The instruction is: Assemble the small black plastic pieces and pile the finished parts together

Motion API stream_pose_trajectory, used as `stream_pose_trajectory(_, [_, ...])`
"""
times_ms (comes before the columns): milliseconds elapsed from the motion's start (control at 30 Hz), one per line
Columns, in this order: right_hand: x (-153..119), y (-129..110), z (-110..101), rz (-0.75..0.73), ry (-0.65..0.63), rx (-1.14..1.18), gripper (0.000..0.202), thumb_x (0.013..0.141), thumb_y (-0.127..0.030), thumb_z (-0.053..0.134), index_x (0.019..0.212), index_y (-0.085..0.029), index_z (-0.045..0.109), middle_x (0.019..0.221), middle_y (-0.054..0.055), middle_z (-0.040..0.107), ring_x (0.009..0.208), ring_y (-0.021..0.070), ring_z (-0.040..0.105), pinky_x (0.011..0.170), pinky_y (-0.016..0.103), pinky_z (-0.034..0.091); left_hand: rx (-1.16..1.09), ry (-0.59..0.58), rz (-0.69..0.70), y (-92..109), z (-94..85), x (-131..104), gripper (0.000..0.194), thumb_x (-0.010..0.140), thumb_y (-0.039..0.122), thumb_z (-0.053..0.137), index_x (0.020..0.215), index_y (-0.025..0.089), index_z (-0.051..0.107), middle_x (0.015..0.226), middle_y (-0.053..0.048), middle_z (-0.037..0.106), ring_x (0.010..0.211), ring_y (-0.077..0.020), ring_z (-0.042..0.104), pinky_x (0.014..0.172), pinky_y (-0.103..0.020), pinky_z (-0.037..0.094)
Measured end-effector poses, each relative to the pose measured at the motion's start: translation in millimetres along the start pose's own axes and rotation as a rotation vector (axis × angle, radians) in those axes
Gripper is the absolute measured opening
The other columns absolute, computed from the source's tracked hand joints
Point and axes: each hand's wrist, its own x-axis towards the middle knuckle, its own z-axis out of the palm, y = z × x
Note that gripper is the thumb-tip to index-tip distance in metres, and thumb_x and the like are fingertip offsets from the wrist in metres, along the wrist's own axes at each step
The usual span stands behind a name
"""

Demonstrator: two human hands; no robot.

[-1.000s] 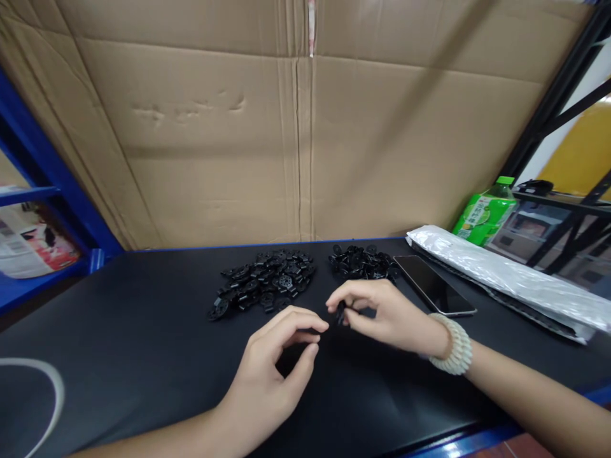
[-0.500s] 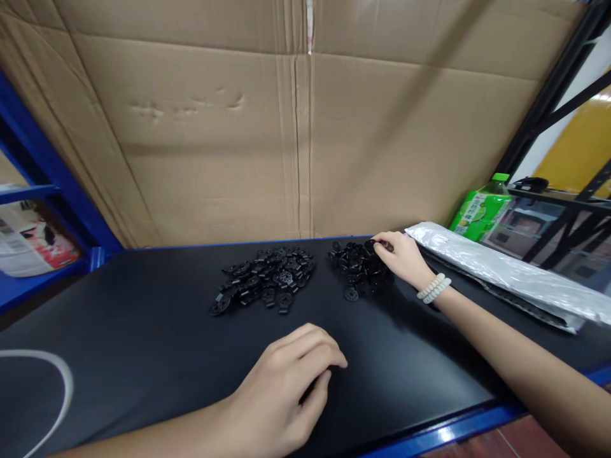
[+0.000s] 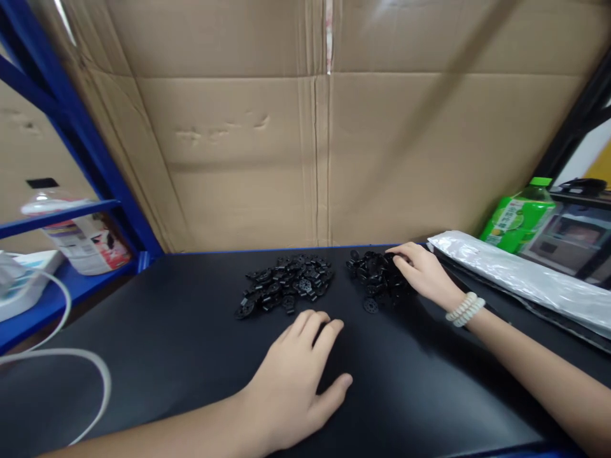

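Two heaps of small black plastic pieces lie on the black tabletop (image 3: 191,356). Many pieces have a round, perforated disc end. The left heap (image 3: 286,283) is the wider one. At the right edge of the smaller heap (image 3: 375,273) is my right hand (image 3: 424,270), wearing two pale beaded bracelets (image 3: 465,310). Its thumb and fingers are bent together at the pieces; what they grip is too dark to make out. My left hand (image 3: 300,375) is open and holds nothing, palm down over the table in front of the left heap, thumb spread from the fingers.
Cardboard (image 3: 229,159) stands behind the table. A silvery plastic package (image 3: 515,273) lies at right, near a green-labelled bottle (image 3: 518,216). On the left are a blue shelf frame (image 3: 128,210), another bottle (image 3: 88,235), a power strip (image 3: 28,280) and a white cable (image 3: 102,375).
My left hand has opened out, its thumb and fingers moving apart. My right hand stays at the smaller heap. The view has shifted left, showing more of the blue shelf.
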Motion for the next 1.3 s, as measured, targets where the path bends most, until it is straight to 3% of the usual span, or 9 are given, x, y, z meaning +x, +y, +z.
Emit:
stream_pose_trajectory(200, [-7.8, -21.6, -11.3, -0.034, 0.138, 0.110, 0.025, 0.086, -0.030, 0.044, 0.098, -0.019, 0.064, 0.096, 0.008, 0.064, 0.086, 0.0233, 0.058, 0.076, 0.037, 0.046, -0.059, -0.008, 0.097, 4.7, 0.7, -0.5, 0.027, 0.085, 0.014, 0.050, 0.111, 0.018, 0.052, 0.101, -0.008, 0.058, 0.090, -0.0244, 0.052, 0.078, -0.040, 0.052])
stream_pose_trajectory(333, [-24.8, -53.0, -15.6, -0.054, 0.167, 0.277, 0.018, 0.088, -0.028, 0.047, 0.094, -0.024, 0.063, 0.095, 0.004, 0.063, 0.085, 0.0201, 0.057, 0.074, 0.033, 0.044, -0.082, 0.067, 0.033, 1.5, 2.5, 0.4, 0.028, 0.082, 0.014, 0.057, 0.109, 0.018, 0.053, 0.106, -0.008, 0.057, 0.096, -0.0249, 0.051, 0.079, -0.038, 0.052])
stream_pose_trajectory(433, [-40.5, -74.7, -12.7, -0.070, 0.043, 0.398, 0.015, 0.089, -0.027, 0.048, 0.094, -0.024, 0.063, 0.094, 0.003, 0.062, 0.087, 0.0186, 0.058, 0.076, 0.031, 0.044, -0.059, 0.079, -0.022, -3.5, 3.6, 2.8, 0.039, 0.081, 0.021, 0.064, 0.118, 0.016, 0.052, 0.112, -0.010, 0.059, 0.103, -0.0274, 0.051, 0.090, -0.043, 0.049])
stream_pose_trajectory(567, [-53.8, -88.5, -3.2, -0.027, -0.224, 0.566, 0.016, 0.089, -0.028, 0.048, 0.094, -0.022, 0.062, 0.089, 0.003, 0.061, 0.085, 0.0171, 0.059, 0.075, 0.030, 0.045, -0.115, 0.094, 0.040, -10.4, 7.5, 4.6, 0.026, 0.086, 0.015, 0.060, 0.112, 0.018, 0.060, 0.102, -0.006, 0.065, 0.094, -0.0212, 0.057, 0.088, -0.036, 0.050])
stream_pose_trajectory(733, [-56.9, -92.7, 6.1, 0.244, -0.603, 0.968, 0.020, 0.087, -0.030, 0.052, 0.103, -0.020, 0.059, 0.087, 0.003, 0.059, 0.071, 0.0138, 0.057, 0.065, 0.028, 0.048, -0.358, 0.349, 0.168, -8.2, 5.9, 6.1, 0.017, 0.084, 0.016, 0.065, 0.101, 0.017, 0.065, 0.098, -0.006, 0.069, 0.089, -0.0169, 0.062, 0.082, -0.028, 0.052])
stream_pose_trajectory(867, [-61.7, -102.5, 7.0, 0.397, -0.916, 1.397, 0.027, 0.088, -0.032, 0.055, 0.114, -0.022, 0.055, 0.107, 0.007, 0.058, 0.099, 0.0191, 0.058, 0.087, 0.036, 0.048, -0.599, 0.484, 0.144, -2.9, 2.9, 8.4, 0.019, 0.079, 0.012, 0.070, 0.097, 0.016, 0.067, 0.093, -0.007, 0.070, 0.084, -0.0164, 0.065, 0.077, -0.027, 0.054])
stream_pose_trajectory(967, [-66.2, -108.4, 9.4, 0.369, -1.007, 1.518, 0.024, 0.089, -0.029, 0.056, 0.112, -0.021, 0.057, 0.105, 0.006, 0.058, 0.101, 0.0197, 0.058, 0.091, 0.040, 0.045, -0.734, 0.482, 0.050, -2.6, 5.1, 9.8, 0.015, 0.077, 0.013, 0.072, 0.091, 0.014, 0.068, 0.089, -0.007, 0.067, 0.075, -0.0152, 0.064, 0.067, -0.025, 0.056])
stream_pose_trajectory(1067, [-68.0, -109.2, 13.7, 0.393, -1.054, 1.568, 0.022, 0.090, -0.026, 0.054, 0.110, -0.018, 0.056, 0.097, 0.007, 0.059, 0.092, 0.0193, 0.062, 0.086, 0.040, 0.046, -0.819, 0.442, 0.003, -4.2, 7.9, 11.2, 0.013, 0.077, 0.015, 0.071, 0.089, 0.014, 0.068, 0.088, -0.007, 0.064, 0.077, -0.0160, 0.064, 0.068, -0.026, 0.057])
stream_pose_trajectory(1300, [-65.9, -108.6, 16.0, 0.413, -1.052, 1.609, 0.022, 0.082, -0.009, 0.053, 0.101, -0.018, 0.059, 0.096, 0.003, 0.053, 0.093, 0.0162, 0.056, 0.084, 0.037, 0.048, -0.811, 0.393, 0.066, -4.6, 7.4, 12.7, 0.014, 0.073, 0.018, 0.076, 0.085, 0.014, 0.070, 0.085, -0.007, 0.067, 0.070, -0.0149, 0.062, 0.060, -0.023, 0.053])
